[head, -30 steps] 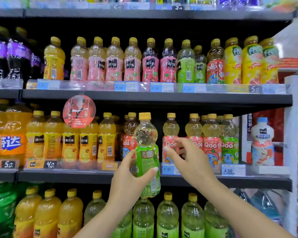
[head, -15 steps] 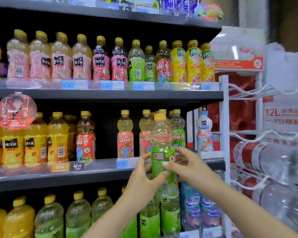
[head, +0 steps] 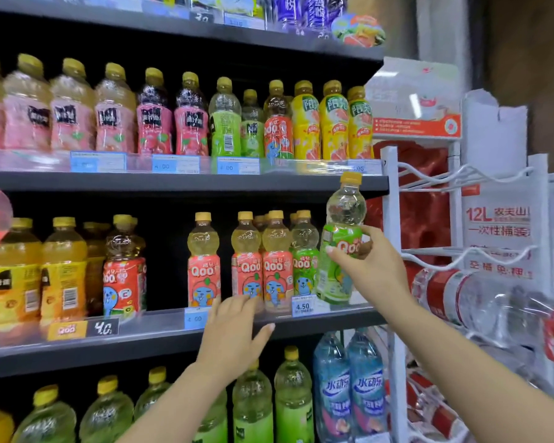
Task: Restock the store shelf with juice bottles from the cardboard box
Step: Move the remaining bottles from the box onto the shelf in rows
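Note:
My right hand [head: 371, 266] grips a green-labelled Qoo juice bottle [head: 341, 251] with a yellow cap, held upright at the right end of the middle shelf [head: 141, 334], just right of a green Qoo bottle [head: 304, 251] standing there. My left hand [head: 234, 334] is open, fingers spread, over the shelf's front edge below the red-labelled Qoo bottles [head: 247, 257]. No cardboard box is in view.
The upper shelf [head: 186, 182] holds pink, green and yellow juice bottles. Large green and blue bottles [head: 346, 388] stand on the shelf below. A white wire rack [head: 461, 251] with big water jugs stands to the right. A gap lies between the red Qoo bottles on the middle shelf.
The bottle has passed from both hands to my right hand alone and moved right and up to the shelf's end. My left hand let go and dropped to the shelf edge. The view turned right.

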Action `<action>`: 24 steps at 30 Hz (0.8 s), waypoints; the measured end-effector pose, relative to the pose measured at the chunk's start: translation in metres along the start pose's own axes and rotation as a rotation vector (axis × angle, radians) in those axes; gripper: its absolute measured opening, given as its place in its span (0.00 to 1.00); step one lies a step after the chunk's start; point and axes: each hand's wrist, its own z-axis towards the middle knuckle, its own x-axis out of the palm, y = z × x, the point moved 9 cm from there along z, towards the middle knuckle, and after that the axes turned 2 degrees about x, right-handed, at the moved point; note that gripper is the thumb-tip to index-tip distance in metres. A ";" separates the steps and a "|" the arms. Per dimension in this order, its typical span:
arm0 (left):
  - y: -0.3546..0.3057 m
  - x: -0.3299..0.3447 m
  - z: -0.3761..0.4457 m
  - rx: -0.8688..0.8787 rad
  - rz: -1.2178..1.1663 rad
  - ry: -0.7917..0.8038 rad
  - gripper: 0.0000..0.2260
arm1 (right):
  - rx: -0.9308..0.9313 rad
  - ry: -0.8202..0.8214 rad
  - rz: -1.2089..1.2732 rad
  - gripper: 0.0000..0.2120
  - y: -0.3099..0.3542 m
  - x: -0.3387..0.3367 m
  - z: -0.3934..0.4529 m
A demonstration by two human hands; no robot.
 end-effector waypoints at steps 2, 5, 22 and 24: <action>0.006 -0.001 0.001 -0.007 0.085 -0.050 0.25 | 0.006 -0.007 -0.015 0.21 -0.002 0.008 0.011; 0.014 0.002 -0.001 -0.040 0.120 -0.083 0.25 | 0.013 -0.020 -0.018 0.28 -0.008 0.023 0.023; 0.018 0.017 -0.004 -0.003 0.128 -0.149 0.28 | 0.017 -0.012 -0.143 0.30 -0.032 0.063 0.048; 0.019 0.017 -0.004 -0.003 0.129 -0.161 0.28 | 0.010 -0.012 -0.149 0.30 -0.034 0.067 0.047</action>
